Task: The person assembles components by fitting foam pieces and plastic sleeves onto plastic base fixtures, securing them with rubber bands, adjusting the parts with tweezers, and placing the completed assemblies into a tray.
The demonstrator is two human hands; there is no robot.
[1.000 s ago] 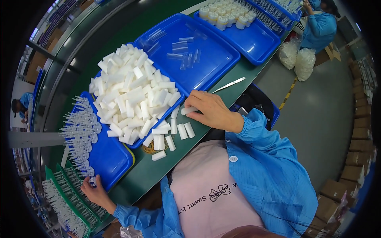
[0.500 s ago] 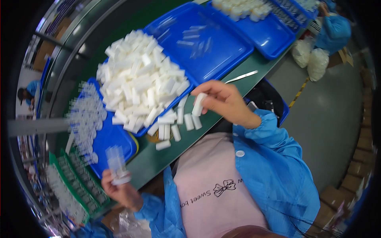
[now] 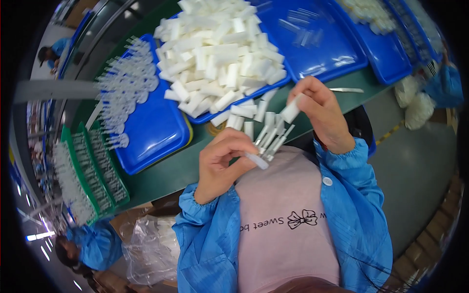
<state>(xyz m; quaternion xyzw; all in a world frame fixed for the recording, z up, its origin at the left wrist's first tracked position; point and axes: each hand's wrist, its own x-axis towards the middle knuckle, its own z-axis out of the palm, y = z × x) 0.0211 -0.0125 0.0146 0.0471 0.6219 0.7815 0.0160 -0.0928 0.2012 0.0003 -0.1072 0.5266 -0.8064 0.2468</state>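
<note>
Both hands have been raised off the table. A bunch of clear tubes (image 3: 270,139) is now pinched in the left hand (image 3: 225,163); above it, a white cap (image 3: 291,109) is pinched by the right hand (image 3: 322,113), so capping appears begun.

The person wears a bright blue work coat of thin, slightly shiny cloth, open down the front over a pale pink top with a small black bow drawn on it beside a line of dark lettering. Both sleeves end in gathered elastic cuffs that pucker at the wrists, and a single round white button sits on the coat's edge near the chest. The left hand (image 3: 222,163) and right hand (image 3: 325,113) are bare, ungloved.
</note>
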